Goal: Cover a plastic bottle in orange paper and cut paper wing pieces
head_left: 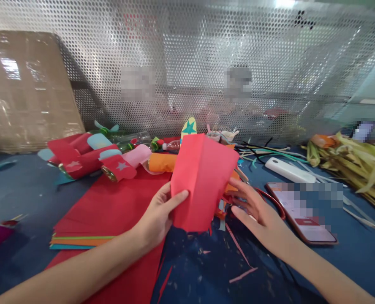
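Note:
A creased piece of red paper [203, 181] is held up in the middle of the head view. My left hand [157, 213] grips its left edge, thumb on the near face and fingers behind. At the paper's right edge, my right hand [257, 213] has its fingers and thumb apart. Its index fingertip is close to the edge; whether it touches, I cannot tell. Orange paper pieces [232, 183] and a red scissor handle [274, 200] lie partly hidden behind the paper and right hand. Pink paper strips [238, 249] are scattered below on the blue table.
Stacked coloured paper sheets [105, 207] lie left, beside paper-covered bottle craft pieces [89, 156]. A phone [304, 215], a white glue gun or similar tool [289, 170] and dried husks [352, 169] occupy the right. A perforated metal panel [190, 55] and a cardboard sheet [25, 93] stand behind.

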Tool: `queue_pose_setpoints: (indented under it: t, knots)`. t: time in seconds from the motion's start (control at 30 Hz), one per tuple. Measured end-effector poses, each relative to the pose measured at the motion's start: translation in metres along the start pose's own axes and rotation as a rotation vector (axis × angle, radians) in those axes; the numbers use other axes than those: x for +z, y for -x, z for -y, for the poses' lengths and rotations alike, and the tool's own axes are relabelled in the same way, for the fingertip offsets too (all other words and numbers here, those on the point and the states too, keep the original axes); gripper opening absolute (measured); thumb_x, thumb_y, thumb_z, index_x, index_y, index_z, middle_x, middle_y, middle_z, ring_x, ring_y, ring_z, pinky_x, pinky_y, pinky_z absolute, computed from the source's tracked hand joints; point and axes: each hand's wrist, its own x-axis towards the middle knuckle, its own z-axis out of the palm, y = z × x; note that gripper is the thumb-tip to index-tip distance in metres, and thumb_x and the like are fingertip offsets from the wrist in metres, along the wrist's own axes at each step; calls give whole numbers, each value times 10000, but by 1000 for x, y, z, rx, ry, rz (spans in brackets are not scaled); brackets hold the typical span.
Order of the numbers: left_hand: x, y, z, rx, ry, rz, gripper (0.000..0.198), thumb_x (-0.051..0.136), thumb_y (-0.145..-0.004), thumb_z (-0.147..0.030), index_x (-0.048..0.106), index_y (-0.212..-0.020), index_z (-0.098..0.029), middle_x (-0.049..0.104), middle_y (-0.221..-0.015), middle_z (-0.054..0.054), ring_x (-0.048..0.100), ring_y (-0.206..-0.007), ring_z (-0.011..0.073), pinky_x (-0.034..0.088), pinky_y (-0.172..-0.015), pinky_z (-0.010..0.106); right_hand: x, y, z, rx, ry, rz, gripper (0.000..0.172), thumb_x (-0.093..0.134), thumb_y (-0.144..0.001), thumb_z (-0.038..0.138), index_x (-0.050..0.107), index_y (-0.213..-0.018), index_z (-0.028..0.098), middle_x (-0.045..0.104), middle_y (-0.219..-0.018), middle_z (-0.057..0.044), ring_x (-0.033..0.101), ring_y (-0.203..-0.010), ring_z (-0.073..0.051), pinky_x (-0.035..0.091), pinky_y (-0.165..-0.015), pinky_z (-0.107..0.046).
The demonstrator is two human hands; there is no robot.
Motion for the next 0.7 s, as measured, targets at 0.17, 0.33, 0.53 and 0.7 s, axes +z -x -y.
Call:
queue_pose_setpoints:
  t: [0.17,0.33,0.53,0.7]
  knots:
    - [-11,-23,-6,202,2,-229,241,724,-745,-170,657,-971,-221,760,-877,1,723,-745,168,595,-673,250,-17,-10,-5,-136,457,-158,420,463,-931,369,428,-1328,237,427,-1435,-106,398,-1326,-255,403,-1050,-463]
    - [-18,-31,-12,258,0,-297,266,722,-729,-133,658,-977,-206,764,-900,13,726,-743,169,596,-672,255,-55,-22,-10,134,931,-168,239,401,-891,265,610,-976,184,696,-1003,-126,680,-832,-256,515,-723,-377]
    - [-14,-26,-8,66,-70,-247,241,724,-694,-115,683,-930,-144,768,-854,58,726,-689,183,602,-650,275,-59,-23,-20,273,1081,-61,169,587,-799,335,562,-683,214,680,-640,-105,673,-643,-299,416,-537,-327]
    - [-13,-22,-3,31,-134,-140,264,707,-743,-154,676,-1005,-143,761,-968,77,729,-820,200,593,-721,282,-47,-23,-22,329,1074,-68,114,586,-777,210,522,-682,207,654,-636,-128,657,-591,-306,333,-477,-310]
